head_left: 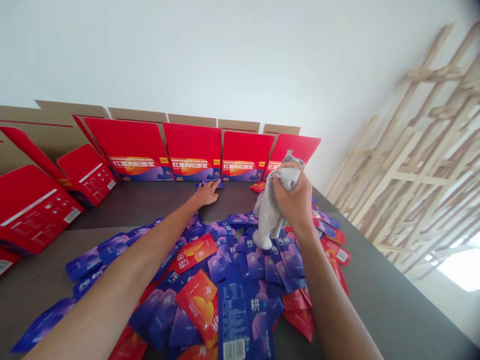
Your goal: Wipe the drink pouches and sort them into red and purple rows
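My left hand reaches to the far side of the table, fingers stretched out over a blue pouch that lies flat at the foot of the boxes. Bunched in my right hand is a grey cloth, its loose end hanging above the pile. Beneath both arms spreads a heap of blue pouches and red pouches with printed fronts. A small red pouch rests near the boxes, just left of the cloth.
Open red cartons stand in a row against the white wall, flaps up. More red boxes stand on the left. All rest on a dark table. Wooden pallet-like frames lean at the right, beyond the table edge.
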Tool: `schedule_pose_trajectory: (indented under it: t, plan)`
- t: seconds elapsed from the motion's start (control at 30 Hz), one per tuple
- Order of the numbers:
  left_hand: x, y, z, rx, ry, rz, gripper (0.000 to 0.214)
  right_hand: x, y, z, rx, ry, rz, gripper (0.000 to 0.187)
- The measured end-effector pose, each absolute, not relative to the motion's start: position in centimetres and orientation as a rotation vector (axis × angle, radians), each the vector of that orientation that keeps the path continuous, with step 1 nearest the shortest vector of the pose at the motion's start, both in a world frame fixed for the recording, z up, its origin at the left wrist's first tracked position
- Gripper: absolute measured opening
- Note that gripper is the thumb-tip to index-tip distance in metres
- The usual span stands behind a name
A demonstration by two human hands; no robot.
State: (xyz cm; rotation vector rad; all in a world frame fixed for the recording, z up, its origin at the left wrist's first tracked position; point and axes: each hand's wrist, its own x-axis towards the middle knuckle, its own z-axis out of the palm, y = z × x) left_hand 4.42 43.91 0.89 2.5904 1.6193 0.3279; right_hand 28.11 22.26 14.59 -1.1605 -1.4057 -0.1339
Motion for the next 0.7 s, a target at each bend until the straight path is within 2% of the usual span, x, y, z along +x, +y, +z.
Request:
schedule_pose_trajectory:
  t: [0.27, 0.37, 0.53, 0.7]
  plan:
    - [4.3, 41.8, 1.6, 2.615, 1.389, 0.227, 0.036, 27.8, 22.5, 14.1, -1.153, -1.436, -0.109, 0.008]
    - [3.9, 40.1, 1.9, 2.552, 1.550, 0.208, 0.040, 27.6, 22.4, 14.2, -1.140, -1.457, -0.105, 0.010]
    - [3.9, 37.9, 2.1, 2.286, 2.005, 0.137, 0.066, 27.4, 22.1, 14.5, -1.120, -1.448, -0.105, 0.011]
    - [5.4, 36.5, 2.6, 2.194, 2.051, 0.159, 0.055, 26.7, 22.0, 14.6, -1.097, -1.474, -0.075, 0.009]
